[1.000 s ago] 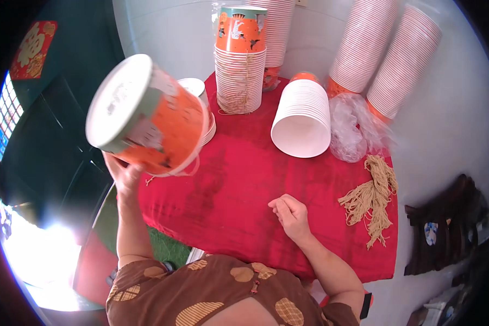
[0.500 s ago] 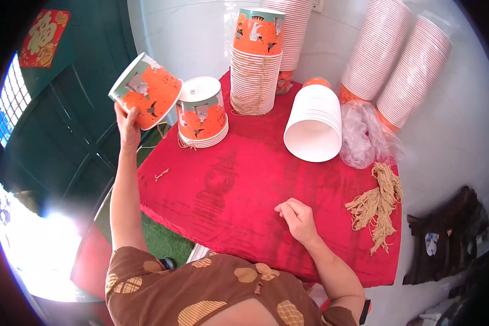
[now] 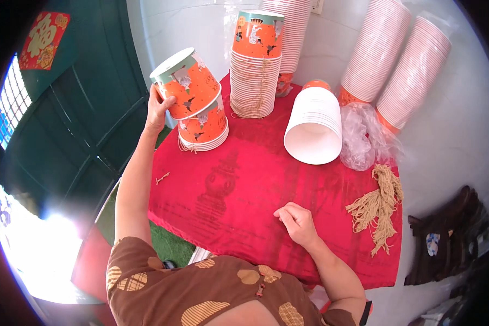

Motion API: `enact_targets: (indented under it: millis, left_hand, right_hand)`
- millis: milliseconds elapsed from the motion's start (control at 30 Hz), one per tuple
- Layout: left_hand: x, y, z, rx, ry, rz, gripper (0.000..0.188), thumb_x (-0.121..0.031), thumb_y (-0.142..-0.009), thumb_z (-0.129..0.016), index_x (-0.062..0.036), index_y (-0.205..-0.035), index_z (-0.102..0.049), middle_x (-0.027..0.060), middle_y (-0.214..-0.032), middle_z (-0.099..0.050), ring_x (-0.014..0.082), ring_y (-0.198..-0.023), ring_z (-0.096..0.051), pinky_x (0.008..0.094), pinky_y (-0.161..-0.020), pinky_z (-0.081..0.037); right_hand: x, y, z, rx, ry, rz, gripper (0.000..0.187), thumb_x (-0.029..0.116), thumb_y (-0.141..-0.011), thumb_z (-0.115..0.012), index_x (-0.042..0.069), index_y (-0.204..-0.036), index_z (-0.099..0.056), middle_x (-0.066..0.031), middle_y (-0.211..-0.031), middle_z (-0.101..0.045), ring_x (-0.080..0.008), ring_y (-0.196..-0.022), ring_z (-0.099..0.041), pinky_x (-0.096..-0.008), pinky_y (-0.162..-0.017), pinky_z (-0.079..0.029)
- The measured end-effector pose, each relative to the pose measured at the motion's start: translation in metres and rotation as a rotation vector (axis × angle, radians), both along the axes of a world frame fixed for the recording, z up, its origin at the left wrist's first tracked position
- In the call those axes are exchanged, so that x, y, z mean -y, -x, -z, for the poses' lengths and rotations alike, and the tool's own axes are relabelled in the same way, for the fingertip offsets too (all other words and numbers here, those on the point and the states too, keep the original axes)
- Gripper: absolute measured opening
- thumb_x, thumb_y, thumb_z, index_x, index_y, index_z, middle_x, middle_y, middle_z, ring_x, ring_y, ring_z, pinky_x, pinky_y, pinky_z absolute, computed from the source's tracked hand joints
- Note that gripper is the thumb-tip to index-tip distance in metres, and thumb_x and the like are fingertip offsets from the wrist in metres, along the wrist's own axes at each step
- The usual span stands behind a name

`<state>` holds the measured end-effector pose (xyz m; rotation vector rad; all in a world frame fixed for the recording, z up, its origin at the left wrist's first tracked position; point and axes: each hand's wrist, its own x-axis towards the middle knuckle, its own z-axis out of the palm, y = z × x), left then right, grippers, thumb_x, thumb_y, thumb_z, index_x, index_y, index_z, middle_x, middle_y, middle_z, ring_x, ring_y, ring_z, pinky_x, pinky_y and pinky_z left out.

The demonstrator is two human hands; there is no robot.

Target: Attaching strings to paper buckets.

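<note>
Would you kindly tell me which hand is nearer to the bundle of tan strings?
Right: the right hand is left of the bundle of tan strings, apart from it; the left hand is much farther left, holding an orange cup.

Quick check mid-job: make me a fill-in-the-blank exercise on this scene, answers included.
1. The tilted orange tub is held in the person's ____ hand.
2. The tablecloth under the right hand is coloured ____.
3. The tan string bundle lies toward the person's ____-hand side.
4. The white tub stack near the plastic bag lies on its ____.

Missing words: left; red; right; side.
</note>
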<state>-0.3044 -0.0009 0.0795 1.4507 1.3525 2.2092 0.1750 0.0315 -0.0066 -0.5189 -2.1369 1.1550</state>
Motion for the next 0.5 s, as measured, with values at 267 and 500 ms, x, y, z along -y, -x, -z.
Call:
enact_targets:
  millis: [267, 500]
  left_hand:
    - [-0.003, -0.015, -0.003, -0.067, 0.153, 0.042, 0.106, -0.027, -0.064, -0.086, -0.0011, -0.148, -0.026, 0.0134, -0.135, -0.049, 0.0247, -0.126, -0.047, 0.0373, -0.110, -0.035]
    - [-0.002, -0.023, 0.007, -0.079, 0.179, 0.064, 0.107, -0.021, -0.066, -0.085, -0.0008, -0.149, -0.023, 0.0146, -0.141, -0.042, 0.0254, -0.132, -0.041, 0.0375, -0.112, -0.033]
  right_hand:
    - [-0.001, -0.001, 0.001, 0.011, -0.055, -0.007, 0.019, 0.011, -0.094, -0.058, -0.003, -0.087, -0.068, -0.0122, -0.075, -0.062, -0.0212, -0.066, -0.061, -0.0323, -0.061, -0.049]
    - [0.000, -0.001, -0.003, 0.032, -0.034, -0.017, 0.016, 0.005, -0.091, -0.056, -0.004, -0.086, -0.068, -0.0109, -0.076, -0.064, -0.0180, -0.069, -0.061, -0.0289, -0.064, -0.049]
